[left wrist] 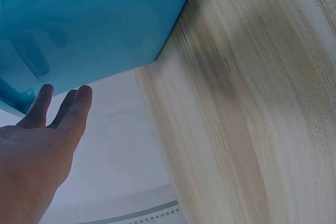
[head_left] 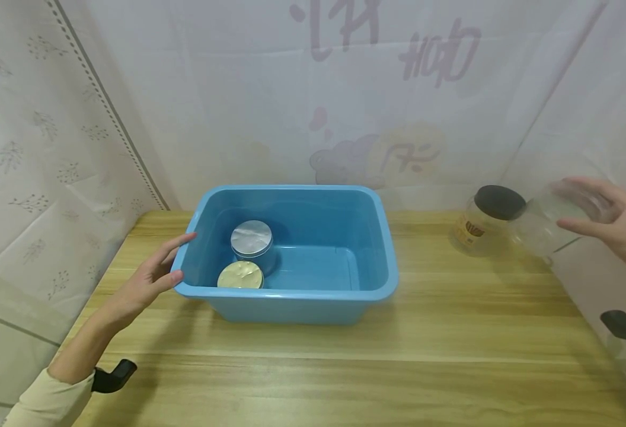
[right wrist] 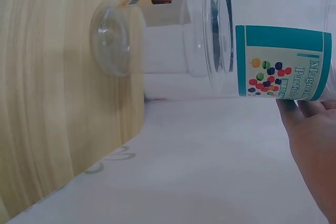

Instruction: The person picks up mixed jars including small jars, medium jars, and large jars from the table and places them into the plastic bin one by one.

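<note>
My right hand [head_left: 612, 216] grips a clear jar [right wrist: 283, 3] with a teal label [right wrist: 283, 35] picturing small colourful balls. In the head view this jar is blurred, next to a second clear jar [head_left: 468, 231] with a black lid [head_left: 500, 202] that stands on the table. Whether the two jars touch I cannot tell. At the left end of a blue tub [head_left: 313, 295], my left hand [head_left: 137, 290] rests its thumb and a finger on the rim. The other fingers [left wrist: 76, 111] stretch out straight beside the tub's outer wall.
Inside the tub, at its left end, stand a silver-topped can [head_left: 251, 238] and a gold-topped can [head_left: 240, 275]. Under everything is a wooden table [head_left: 302, 379]. White patterned cloth [head_left: 249, 107] hangs behind the table and along both sides.
</note>
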A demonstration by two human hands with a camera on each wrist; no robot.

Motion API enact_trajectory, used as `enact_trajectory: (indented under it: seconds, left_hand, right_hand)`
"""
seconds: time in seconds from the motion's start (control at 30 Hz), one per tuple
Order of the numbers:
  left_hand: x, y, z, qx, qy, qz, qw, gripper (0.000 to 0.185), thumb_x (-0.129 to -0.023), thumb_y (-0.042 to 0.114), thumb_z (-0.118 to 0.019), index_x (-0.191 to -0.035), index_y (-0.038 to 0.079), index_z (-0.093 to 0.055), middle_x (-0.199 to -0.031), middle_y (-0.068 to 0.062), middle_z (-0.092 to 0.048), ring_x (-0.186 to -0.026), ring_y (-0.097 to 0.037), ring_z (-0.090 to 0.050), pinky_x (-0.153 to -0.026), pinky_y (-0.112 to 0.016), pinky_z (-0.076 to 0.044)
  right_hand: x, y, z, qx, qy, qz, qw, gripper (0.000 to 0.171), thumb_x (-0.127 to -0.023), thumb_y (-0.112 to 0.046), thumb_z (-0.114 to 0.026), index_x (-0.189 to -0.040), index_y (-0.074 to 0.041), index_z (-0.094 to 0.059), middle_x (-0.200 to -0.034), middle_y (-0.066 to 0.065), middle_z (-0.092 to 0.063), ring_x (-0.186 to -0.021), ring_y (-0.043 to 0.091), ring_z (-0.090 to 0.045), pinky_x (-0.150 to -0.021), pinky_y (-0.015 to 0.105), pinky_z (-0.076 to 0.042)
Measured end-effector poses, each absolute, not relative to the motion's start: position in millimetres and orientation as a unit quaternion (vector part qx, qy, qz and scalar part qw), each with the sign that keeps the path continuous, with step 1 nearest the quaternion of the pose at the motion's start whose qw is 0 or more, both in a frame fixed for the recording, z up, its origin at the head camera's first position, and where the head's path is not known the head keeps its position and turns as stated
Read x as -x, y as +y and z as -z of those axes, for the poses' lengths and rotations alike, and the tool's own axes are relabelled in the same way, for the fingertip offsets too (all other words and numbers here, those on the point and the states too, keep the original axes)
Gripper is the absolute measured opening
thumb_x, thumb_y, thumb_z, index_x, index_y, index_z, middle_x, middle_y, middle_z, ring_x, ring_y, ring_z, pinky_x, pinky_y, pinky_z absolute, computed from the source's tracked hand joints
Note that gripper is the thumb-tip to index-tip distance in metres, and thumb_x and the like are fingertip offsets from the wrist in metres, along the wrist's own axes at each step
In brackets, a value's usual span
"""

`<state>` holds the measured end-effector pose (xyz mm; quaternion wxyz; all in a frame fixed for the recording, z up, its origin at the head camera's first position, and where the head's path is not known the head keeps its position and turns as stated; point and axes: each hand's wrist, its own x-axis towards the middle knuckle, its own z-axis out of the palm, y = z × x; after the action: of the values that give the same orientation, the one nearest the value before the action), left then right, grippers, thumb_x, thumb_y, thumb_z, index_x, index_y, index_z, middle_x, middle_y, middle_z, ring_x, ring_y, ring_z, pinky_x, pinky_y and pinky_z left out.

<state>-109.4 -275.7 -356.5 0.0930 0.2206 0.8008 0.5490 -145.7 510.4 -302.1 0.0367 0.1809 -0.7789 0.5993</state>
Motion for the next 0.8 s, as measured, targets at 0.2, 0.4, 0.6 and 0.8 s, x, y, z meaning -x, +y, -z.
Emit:
enact_trajectory:
  seconds: [0.2,0.4,0.6,0.8]
  left_hand:
    - [110.7,-276.8,358.4,-0.215,0.807,-0.543,0.093,0.063,-0.106,0.007,-0.046,-0.163,0.025,-0.024,-0.162,-0.021,-0.024,-0.136,-0.038,-0.04,-0.094,-0.034,-0.046]
    - [110.2,-276.2,357.6,-0.217,0.805,-0.544,0.096,0.063,-0.107,0.007,-0.045,-0.163,0.025,-0.024,-0.163,-0.02,-0.023,-0.136,-0.035,-0.041,-0.094,-0.034,-0.045]
    - [108.5,-274.2,355.6,-0.223,0.802,-0.546,0.092,0.063,-0.107,0.007,-0.045,-0.163,0.026,-0.024,-0.163,-0.02,-0.022,-0.136,-0.049,-0.036,-0.094,-0.035,-0.045]
    - [108.7,-274.5,355.8,-0.224,0.802,-0.546,0.093,0.063,-0.107,0.007,-0.044,-0.163,0.026,-0.023,-0.163,-0.019,-0.022,-0.137,-0.049,-0.035,-0.094,-0.035,-0.045]
  right_hand:
    - [150.7,512.2,295.2,-0.189,-0.776,-0.6,0.034,0.072,-0.093,0.028,-0.048,-0.157,0.002,-0.029,-0.156,0.008,-0.041,-0.143,0.011,-0.031,-0.116,0.024,-0.012]
    - [154.8,508.2,286.8,-0.196,-0.789,-0.581,0.043,0.073,-0.092,0.028,-0.048,-0.157,0.002,-0.029,-0.157,0.009,-0.039,-0.144,0.012,-0.031,-0.111,0.02,-0.023]
    - [155.3,496.8,280.5,-0.172,-0.853,-0.488,0.067,0.077,-0.093,0.025,-0.053,-0.159,-0.006,-0.031,-0.157,0.004,-0.039,-0.147,0.011,-0.025,-0.116,0.023,-0.011]
    - [158.6,486.0,276.8,-0.164,-0.852,-0.494,0.062,0.078,-0.092,0.026,-0.054,-0.159,-0.007,-0.032,-0.158,0.004,-0.039,-0.149,0.011,-0.02,-0.114,0.019,-0.015]
